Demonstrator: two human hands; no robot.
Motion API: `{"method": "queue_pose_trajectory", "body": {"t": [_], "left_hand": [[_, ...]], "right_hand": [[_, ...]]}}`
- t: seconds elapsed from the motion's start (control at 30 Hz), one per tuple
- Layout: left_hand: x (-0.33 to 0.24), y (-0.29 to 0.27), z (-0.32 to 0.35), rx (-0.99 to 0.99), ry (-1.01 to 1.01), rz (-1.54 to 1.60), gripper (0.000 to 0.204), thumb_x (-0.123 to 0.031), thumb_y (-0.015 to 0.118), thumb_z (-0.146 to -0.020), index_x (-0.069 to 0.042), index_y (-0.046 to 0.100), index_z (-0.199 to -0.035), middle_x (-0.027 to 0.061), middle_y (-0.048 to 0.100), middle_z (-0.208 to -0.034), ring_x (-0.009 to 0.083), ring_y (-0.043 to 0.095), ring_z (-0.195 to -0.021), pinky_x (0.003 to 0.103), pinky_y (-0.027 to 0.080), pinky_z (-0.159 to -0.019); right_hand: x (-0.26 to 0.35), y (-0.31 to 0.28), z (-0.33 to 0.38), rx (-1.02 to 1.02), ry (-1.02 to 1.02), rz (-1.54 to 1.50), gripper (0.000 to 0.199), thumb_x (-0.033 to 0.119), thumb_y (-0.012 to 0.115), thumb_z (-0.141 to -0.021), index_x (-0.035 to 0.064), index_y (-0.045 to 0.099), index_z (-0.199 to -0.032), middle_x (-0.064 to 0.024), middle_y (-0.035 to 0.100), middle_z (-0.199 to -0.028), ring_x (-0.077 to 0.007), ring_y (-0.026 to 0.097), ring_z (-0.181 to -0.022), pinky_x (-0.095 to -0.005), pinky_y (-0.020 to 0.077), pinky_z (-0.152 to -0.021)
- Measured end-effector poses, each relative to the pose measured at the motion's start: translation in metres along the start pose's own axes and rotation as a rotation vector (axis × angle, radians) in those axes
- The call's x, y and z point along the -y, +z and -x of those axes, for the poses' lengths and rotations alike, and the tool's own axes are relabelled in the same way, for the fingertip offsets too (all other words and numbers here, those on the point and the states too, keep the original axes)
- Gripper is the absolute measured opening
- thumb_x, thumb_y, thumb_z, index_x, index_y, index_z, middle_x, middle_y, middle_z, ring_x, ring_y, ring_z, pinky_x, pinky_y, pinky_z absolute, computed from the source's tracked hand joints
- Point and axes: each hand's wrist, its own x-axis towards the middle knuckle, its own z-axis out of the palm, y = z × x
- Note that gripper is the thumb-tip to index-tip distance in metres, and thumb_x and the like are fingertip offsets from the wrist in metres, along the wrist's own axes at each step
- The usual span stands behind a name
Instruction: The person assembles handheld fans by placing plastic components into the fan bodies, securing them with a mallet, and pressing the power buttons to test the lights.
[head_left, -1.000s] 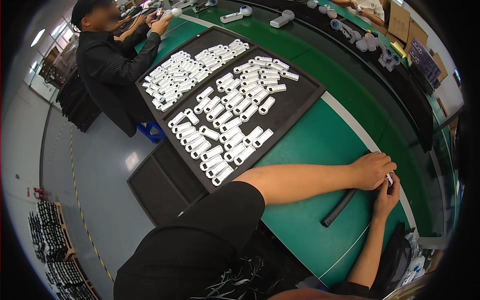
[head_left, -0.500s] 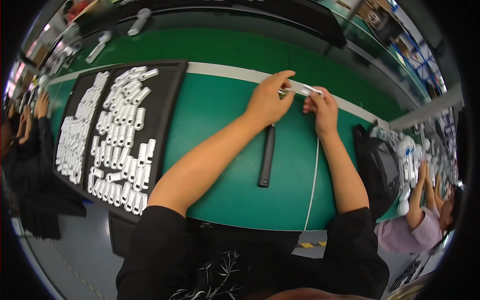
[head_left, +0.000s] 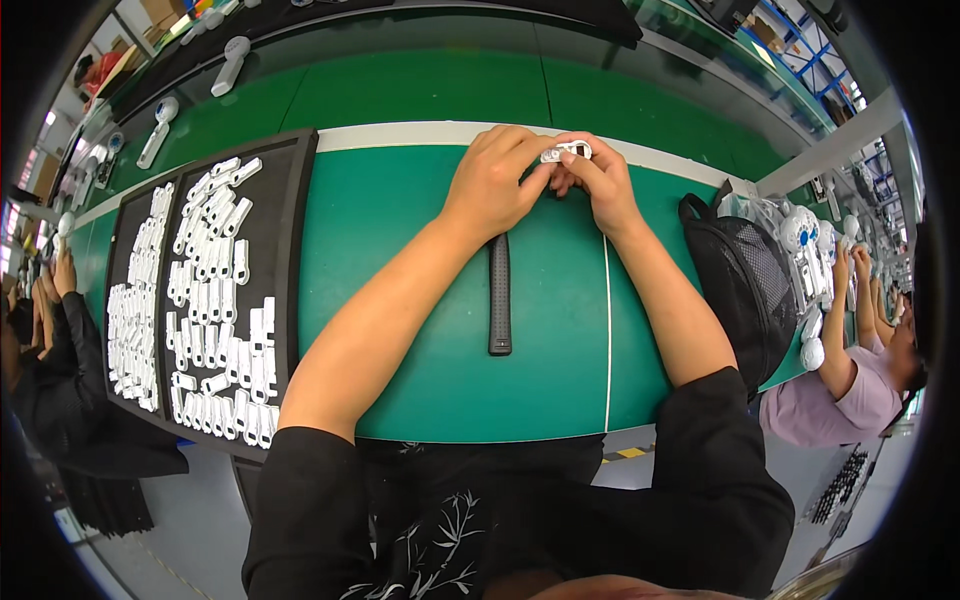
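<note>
Smooth white plastic part; matt green table mat; black mesh bag.

A: How is the light?

B: Bright and even, coming from overhead. The green counter is evenly lit, and the forearms cast only soft, short shadows on it.

A: Any glare?

B: A pale sheen lies on the far strip of the counter near the top, and the white parts in the black tray are nearly blown out, their edges hard to tell apart.

A: Distortion?

B: Strong fisheye. The white stripe across the counter bows upward, and a black ring closes off the corners.

A: Focus?

B: Sharp in the middle, around the left hand and right hand. Toward the rim things are squeezed and soft.
</note>
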Motion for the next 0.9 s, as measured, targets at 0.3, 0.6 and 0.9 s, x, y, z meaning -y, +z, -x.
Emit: {"method": "queue_pose_trajectory", "body": {"t": [0.3,0.6,0.9], "left_hand": [[-0.005,0.003,-0.002,0.045,0.053,0.008,0.027,0.002,0.067,-0.077,-0.003,0.067,-0.103,0.0091,0.061,-0.089,0.0274,0.060,-0.083,0.037,0.050,-0.071],[0.000,0.000,-0.003,0.083,0.048,-0.022,0.030,0.002,0.063,-0.078,-0.003,0.066,-0.107,0.0103,0.058,-0.084,0.0288,0.058,-0.083,0.039,0.050,-0.070],[-0.003,0.004,0.003,0.013,0.037,-0.012,0.027,0.001,0.064,-0.077,-0.001,0.065,-0.104,0.0135,0.058,-0.082,0.0313,0.058,-0.077,0.040,0.048,-0.066]], "right_hand": [[-0.003,-0.008,0.000,-0.002,0.053,0.103,0.011,0.010,0.059,-0.090,0.0015,0.059,-0.097,-0.0038,0.061,-0.077,-0.0098,0.057,-0.066,-0.0240,0.0472,-0.060],[-0.001,-0.001,-0.001,-0.006,0.026,0.143,0.012,0.015,0.063,-0.090,0.0040,0.058,-0.093,-0.0004,0.057,-0.072,-0.0075,0.054,-0.061,-0.0224,0.0444,-0.055],[-0.006,-0.004,0.004,-0.058,0.025,0.214,0.017,0.014,0.065,-0.090,0.0043,0.059,-0.103,-0.0013,0.058,-0.077,-0.0062,0.052,-0.061,-0.0213,0.0431,-0.051]]}}
